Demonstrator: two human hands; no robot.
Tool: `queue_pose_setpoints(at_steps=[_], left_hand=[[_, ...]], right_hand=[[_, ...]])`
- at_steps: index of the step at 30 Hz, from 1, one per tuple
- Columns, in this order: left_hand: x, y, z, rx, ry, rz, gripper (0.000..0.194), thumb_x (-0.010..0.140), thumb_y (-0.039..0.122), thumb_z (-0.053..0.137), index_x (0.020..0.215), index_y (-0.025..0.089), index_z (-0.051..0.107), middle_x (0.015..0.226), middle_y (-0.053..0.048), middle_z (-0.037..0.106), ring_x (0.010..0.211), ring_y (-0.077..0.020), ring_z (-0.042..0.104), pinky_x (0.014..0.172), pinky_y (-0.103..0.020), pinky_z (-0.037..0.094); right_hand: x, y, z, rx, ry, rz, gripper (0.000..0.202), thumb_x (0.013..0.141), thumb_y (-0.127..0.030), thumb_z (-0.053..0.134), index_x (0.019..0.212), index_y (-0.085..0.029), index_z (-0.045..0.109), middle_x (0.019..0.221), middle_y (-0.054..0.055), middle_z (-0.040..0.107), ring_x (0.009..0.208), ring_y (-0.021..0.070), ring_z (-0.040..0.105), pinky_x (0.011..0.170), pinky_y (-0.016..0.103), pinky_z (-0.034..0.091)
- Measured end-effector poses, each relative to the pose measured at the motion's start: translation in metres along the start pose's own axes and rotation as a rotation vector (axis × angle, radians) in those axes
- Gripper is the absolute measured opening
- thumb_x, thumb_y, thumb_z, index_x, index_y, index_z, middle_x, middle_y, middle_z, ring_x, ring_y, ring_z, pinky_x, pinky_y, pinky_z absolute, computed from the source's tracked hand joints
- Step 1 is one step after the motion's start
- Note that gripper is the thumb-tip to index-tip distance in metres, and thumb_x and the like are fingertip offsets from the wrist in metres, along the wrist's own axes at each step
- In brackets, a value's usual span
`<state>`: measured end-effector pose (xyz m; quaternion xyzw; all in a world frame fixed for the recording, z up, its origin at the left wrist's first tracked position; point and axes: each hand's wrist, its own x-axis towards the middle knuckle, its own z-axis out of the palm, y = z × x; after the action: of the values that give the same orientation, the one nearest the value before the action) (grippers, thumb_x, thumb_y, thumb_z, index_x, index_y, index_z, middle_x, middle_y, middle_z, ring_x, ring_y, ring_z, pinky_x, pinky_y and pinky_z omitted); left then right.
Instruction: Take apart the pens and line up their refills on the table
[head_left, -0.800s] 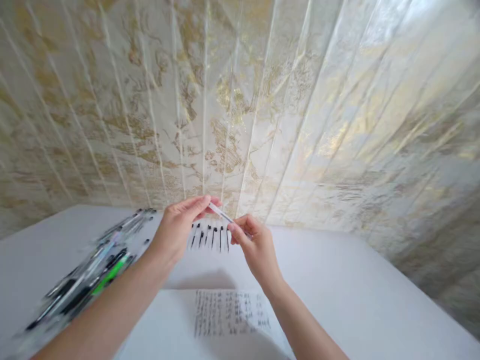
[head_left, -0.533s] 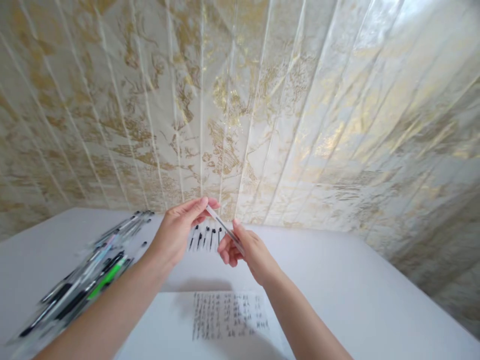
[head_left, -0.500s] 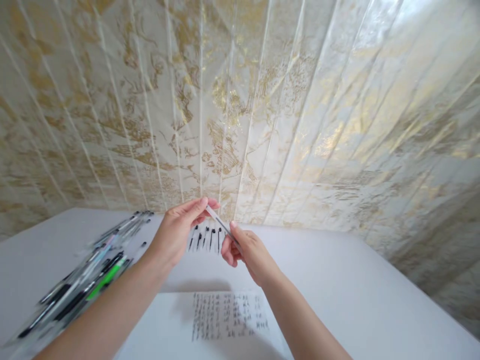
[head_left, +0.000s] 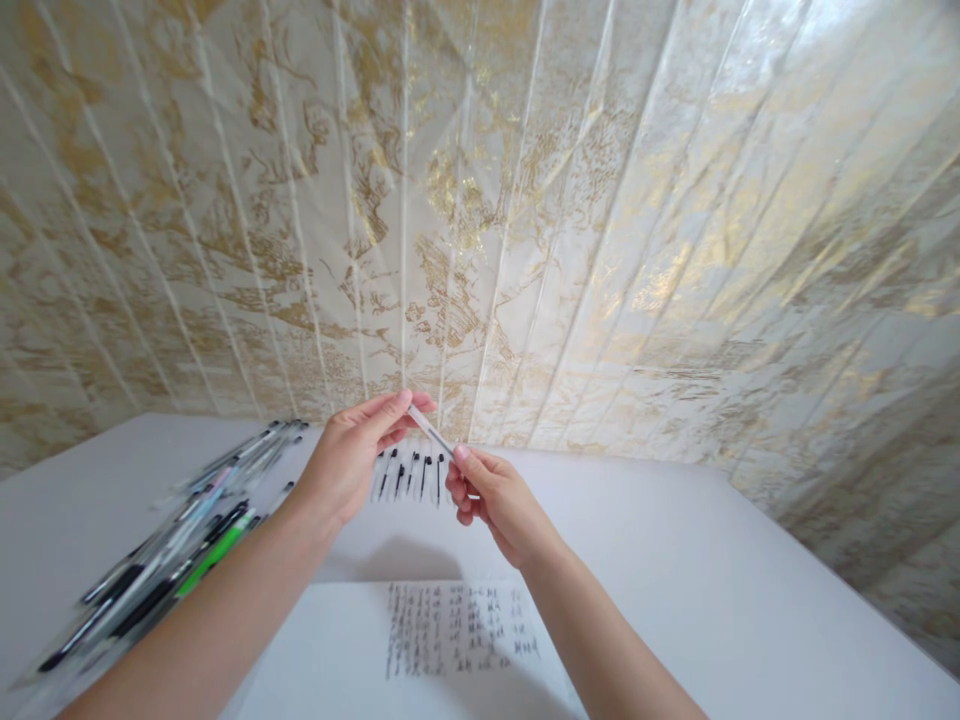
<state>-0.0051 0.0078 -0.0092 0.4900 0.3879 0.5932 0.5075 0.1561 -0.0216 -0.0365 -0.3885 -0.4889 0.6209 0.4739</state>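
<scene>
A slim, pale pen [head_left: 430,431] with a dark core slants between my two hands above the table. My left hand [head_left: 358,445] pinches its upper left end between thumb and fingers. The lower right end sits in the closed fingers of my right hand [head_left: 499,500], which hide its tip. Just beyond and below the hands, several short clear pens with black ends [head_left: 409,477] lie in a row on the white tabletop [head_left: 637,560].
A heap of pens [head_left: 161,570], one bright green [head_left: 217,553], lies at the left, partly behind my left forearm. A sheet with handwriting [head_left: 450,630] lies in front of me. A gold-patterned curtain [head_left: 450,200] hangs behind the table.
My right hand has shifted slightly up along the pen, its fingers curling closer round it. My left hand stays nearly in place, still pinching the other end.
</scene>
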Motion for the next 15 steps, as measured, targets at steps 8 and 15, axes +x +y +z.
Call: queue_pose_setpoints(at_steps=[8, 15], left_hand=[[0.0019, 0.0004, -0.0011, -0.01, -0.001, -0.005, 0.03, 0.07, 0.049, 0.067, 0.08, 0.021, 0.073, 0.099, -0.007, 0.072, 0.092, -0.0213, 0.058, 0.086, -0.034, 0.038], [0.0029, 0.0018, -0.0039, -0.039, 0.006, -0.021, 0.028, 0.07, 0.046, 0.068, 0.081, 0.021, 0.073, 0.098, -0.005, 0.071, 0.091, -0.0193, 0.057, 0.085, -0.032, 0.038]], right_hand=[[-0.0004, 0.0023, -0.0006, 0.007, -0.123, 0.098, 0.049, 0.081, -0.061, 0.05, 0.071, -0.014, 0.057, 0.057, -0.002, 0.051, 0.044, 0.0063, 0.038, 0.043, 0.021, 0.032], [0.0006, -0.0002, -0.0036, 0.123, -0.084, 0.091, 0.039, 0.073, -0.053, 0.066, 0.073, -0.018, 0.049, 0.064, -0.004, 0.049, 0.047, 0.0055, 0.038, 0.043, 0.019, 0.03]])
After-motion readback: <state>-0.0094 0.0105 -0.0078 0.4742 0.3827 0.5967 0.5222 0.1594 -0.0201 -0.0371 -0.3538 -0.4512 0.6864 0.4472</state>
